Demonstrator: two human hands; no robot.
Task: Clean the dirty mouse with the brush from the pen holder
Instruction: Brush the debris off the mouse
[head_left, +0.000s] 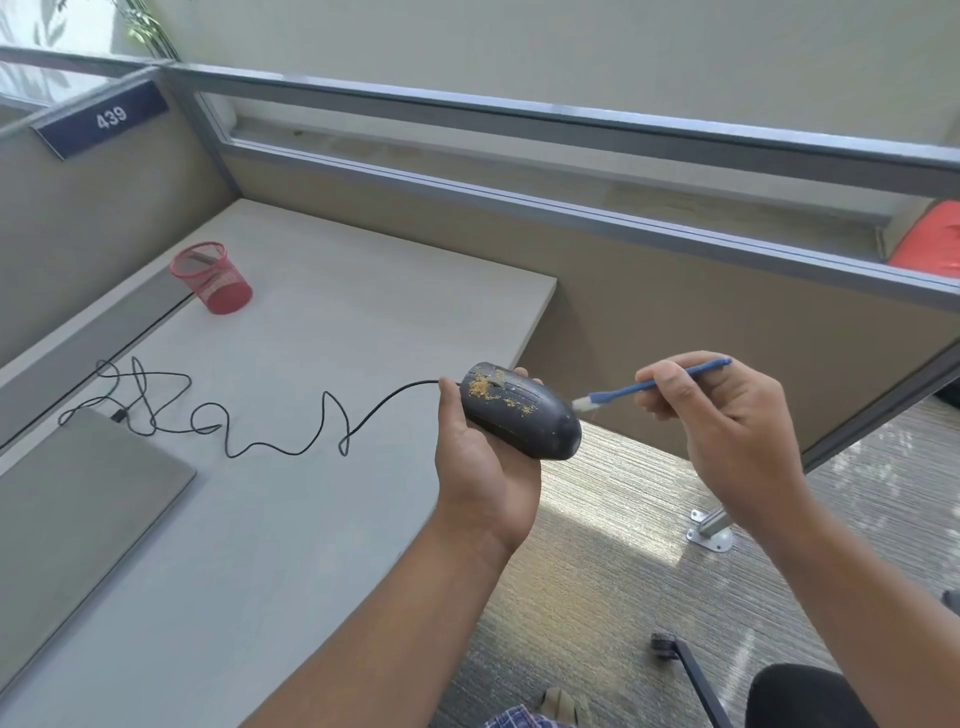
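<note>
My left hand (480, 457) grips a black wired mouse (524, 415) from below, lifted off the desk past its right edge. Yellowish crumbs lie scattered on the mouse's top, thickest near the wheel. My right hand (722, 415) pinches a thin blue brush (649, 387) by its handle. The brush's pale bristles sit at the mouse's right end, touching or nearly touching it. The mouse cable (260, 415) trails left in loops across the desk (322, 322). A red mesh pen holder (213, 278) stands at the desk's back left and looks empty.
A closed grey laptop (78, 514) lies at the desk's left front, with the cable plugged in near its corner. Cubicle partitions (623, 291) wall the back and left. Carpet, a desk foot (711, 532) and a chair base (685, 660) lie to the right below.
</note>
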